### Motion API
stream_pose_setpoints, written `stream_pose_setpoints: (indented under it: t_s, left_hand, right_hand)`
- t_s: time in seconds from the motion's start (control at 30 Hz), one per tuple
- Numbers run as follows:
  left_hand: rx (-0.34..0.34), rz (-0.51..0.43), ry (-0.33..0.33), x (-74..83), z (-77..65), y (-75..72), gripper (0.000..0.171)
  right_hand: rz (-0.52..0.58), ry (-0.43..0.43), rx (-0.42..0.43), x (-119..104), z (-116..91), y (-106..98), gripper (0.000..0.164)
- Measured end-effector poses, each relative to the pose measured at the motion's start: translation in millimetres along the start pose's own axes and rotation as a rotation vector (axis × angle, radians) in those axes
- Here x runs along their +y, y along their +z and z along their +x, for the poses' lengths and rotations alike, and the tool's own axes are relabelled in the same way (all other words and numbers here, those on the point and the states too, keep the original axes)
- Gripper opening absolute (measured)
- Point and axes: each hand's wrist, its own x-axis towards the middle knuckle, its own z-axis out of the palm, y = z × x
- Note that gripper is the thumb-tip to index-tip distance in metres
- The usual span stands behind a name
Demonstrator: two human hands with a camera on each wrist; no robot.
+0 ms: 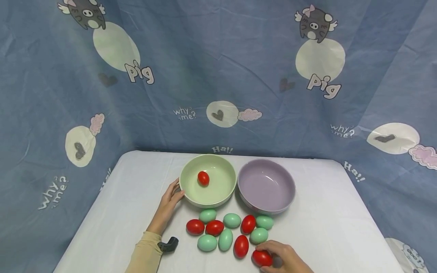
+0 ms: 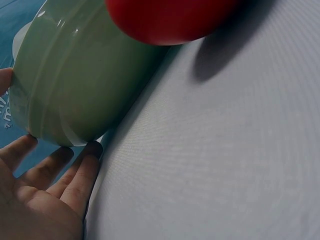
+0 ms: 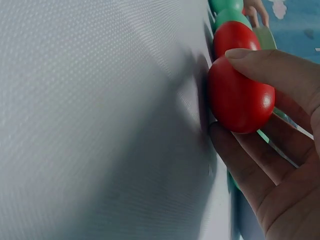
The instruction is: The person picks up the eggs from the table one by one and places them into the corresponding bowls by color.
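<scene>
My left hand (image 1: 168,203) rests against the left side of a light green bowl (image 1: 223,167), its fingertips at the outer wall in the left wrist view. Inside that bowl lies one red egg (image 1: 203,178). Lower right, my right hand (image 1: 281,256) holds another red egg (image 3: 240,97) between thumb and fingers, close over the white cloth. Another red egg (image 1: 241,246) lies just left of the held one. Several more red and green eggs lie grouped on the cloth before the bowls, such as a green egg (image 1: 258,235).
A purple bowl (image 1: 266,185) with nothing inside stands right of the green one, close beside it. White cloth covers the table (image 1: 324,220). Behind rises a blue printed curtain (image 1: 191,76). A black device (image 1: 168,245) sits at my left wrist.
</scene>
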Motion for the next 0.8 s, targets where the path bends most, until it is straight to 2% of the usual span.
stream_pose_setpoints:
  t_s: [0.3,0.6,0.8]
  left_hand:
    - [0.008,0.012,-0.005,-1.1,-0.5,0.2,0.063]
    - [0.000,0.018,-0.020,0.7,-2.6,-0.8,0.063]
    - [0.008,0.027,-0.020,-0.7,-2.1,-0.4,0.063]
  right_hand:
    - [0.051,0.067,-0.038,-0.9,2.3,-0.6,0.042]
    - [0.010,-0.031,0.005,-3.3,4.0,-4.5,0.040]
    - [-0.004,0.014,-0.009,-12.1,6.7,-10.8,0.044]
